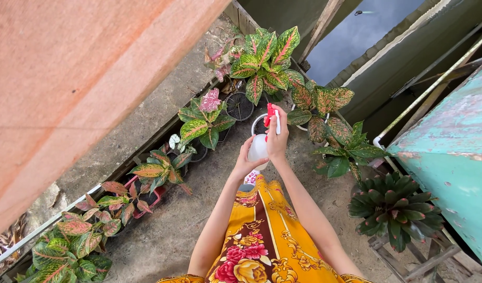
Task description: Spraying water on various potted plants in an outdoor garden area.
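White plastic spray bottle (259, 147) sits held out over the potted plants (264, 60); left hand (244, 161) cups its smooth, probably light body, right hand (277, 137) fingers wrapped at the red trigger head (271, 114), the surest grip.

A small spray bottle (261, 144) with a white rounded body and a red trigger head is held upright in mid-air at the scene's centre. Its nozzle points far, toward the potted red-and-green leafy plants.
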